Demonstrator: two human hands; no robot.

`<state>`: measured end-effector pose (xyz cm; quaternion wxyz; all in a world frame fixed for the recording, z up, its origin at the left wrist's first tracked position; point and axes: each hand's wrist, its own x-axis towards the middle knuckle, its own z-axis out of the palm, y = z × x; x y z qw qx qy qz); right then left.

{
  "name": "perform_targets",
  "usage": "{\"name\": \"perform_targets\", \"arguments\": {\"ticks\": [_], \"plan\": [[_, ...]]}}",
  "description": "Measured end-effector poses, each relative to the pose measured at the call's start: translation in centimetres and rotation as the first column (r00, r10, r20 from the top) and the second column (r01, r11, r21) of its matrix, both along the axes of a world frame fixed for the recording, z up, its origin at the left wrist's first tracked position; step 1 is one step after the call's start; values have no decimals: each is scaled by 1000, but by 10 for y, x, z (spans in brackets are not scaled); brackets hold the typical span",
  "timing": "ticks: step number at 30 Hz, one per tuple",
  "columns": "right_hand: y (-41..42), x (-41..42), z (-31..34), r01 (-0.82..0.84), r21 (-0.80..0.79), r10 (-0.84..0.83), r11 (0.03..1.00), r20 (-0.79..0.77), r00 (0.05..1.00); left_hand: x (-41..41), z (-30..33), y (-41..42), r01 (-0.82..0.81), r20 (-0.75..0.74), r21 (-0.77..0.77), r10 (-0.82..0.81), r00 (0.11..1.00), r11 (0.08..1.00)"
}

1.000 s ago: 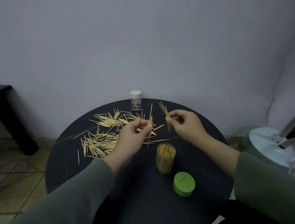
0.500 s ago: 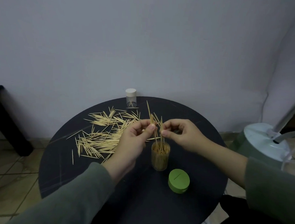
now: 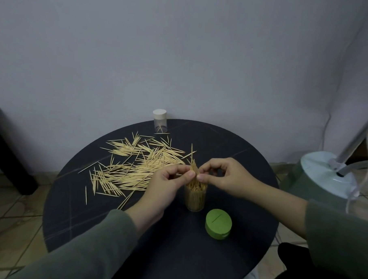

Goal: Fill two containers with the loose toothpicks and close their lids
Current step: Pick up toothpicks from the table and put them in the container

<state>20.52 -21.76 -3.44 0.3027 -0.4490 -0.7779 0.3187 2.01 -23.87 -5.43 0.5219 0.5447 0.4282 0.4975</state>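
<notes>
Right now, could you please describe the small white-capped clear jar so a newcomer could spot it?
Start at the round black table and look to its far edge by the wall. The small clear jar with a white cap stands there, shut and nearly empty, unlike the open, full container beneath the hands.

Small jar [image 3: 160,121] contents (few toothpicks?) indistinct

There is one view only, from a wide-angle camera worn on the person's head. It looks forward and steeply down over both forearms onto a round dark surface [image 3: 231,145], close enough that the sleeves fill the lower corners. The frame's upper half faces a plain wall [image 3: 182,55] just behind the surface. Tiled floor [image 3: 11,205] shows at the left edge.
</notes>
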Motion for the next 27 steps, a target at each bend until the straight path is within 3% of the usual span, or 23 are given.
{"name": "perform_targets", "arguments": {"ticks": [9, 15, 22, 27], "plan": [[-3, 0, 6, 14, 214, -60, 977, 208, 976, -10, 4, 1, 40, -151, 0, -40, 988, 999], [-1, 0, 11, 6, 313, -81, 950, 226, 971, -15, 11, 3, 58, -297, 100, -26, 954, 993], [2, 0, 11, -15, 246, -45, 969, 236, 971, -18, 14, 7, 80, -438, 256, 41, 898, 963], [2, 2, 11, -17, 242, -34, 970, 206, 978, -21, 15, 13, 115, -514, 225, 17, 857, 968]]}}
